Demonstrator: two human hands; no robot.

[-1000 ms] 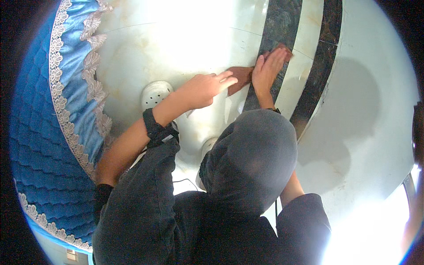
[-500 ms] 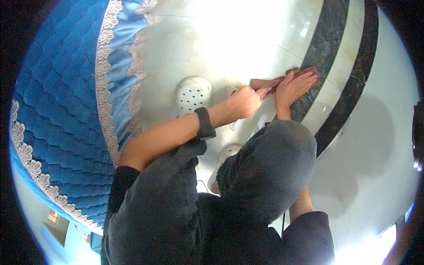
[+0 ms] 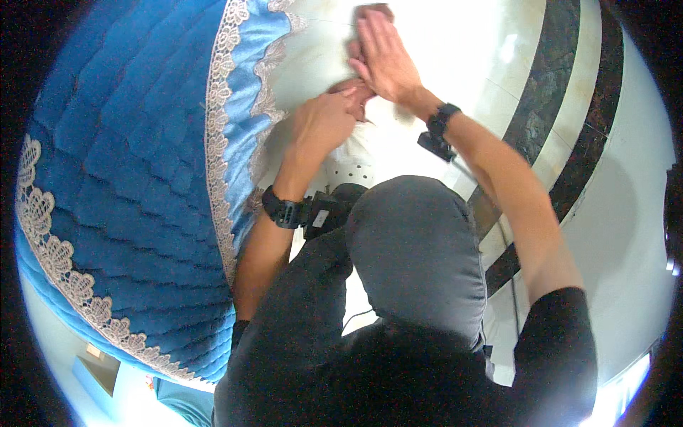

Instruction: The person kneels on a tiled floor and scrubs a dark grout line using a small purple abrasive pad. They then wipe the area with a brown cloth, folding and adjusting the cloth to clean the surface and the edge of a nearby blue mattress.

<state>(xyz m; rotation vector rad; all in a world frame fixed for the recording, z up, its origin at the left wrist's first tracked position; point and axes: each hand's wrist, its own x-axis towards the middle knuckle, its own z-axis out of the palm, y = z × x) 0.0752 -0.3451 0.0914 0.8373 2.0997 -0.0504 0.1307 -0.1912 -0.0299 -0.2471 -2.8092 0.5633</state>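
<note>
A reddish-brown cloth (image 3: 361, 94) lies bunched on the pale floor at the top middle, partly hidden by my hands. My right hand (image 3: 390, 64) rests flat over its far part, fingers stretched out and pointing away from me. At the cloth's near end is my left hand (image 3: 324, 122), its fingers curled and closed on the edge. Both wrists wear black bands carrying small dark devices. Just below the hands, the toe of a white clog with holes (image 3: 350, 171) shows on the floor.
A blue quilted bed cover (image 3: 135, 171) with lace trim and a ruffled edge hangs along the left. Dark stone stripes (image 3: 544, 85) cross the floor at the right, beside a white wall (image 3: 612, 213). My dark-trousered knee (image 3: 420, 249) fills the lower middle.
Both hands and the cloth have moved left and farther away, from the dark stripe onto the pale floor. My right forearm now comes round outside the knee into full view.
</note>
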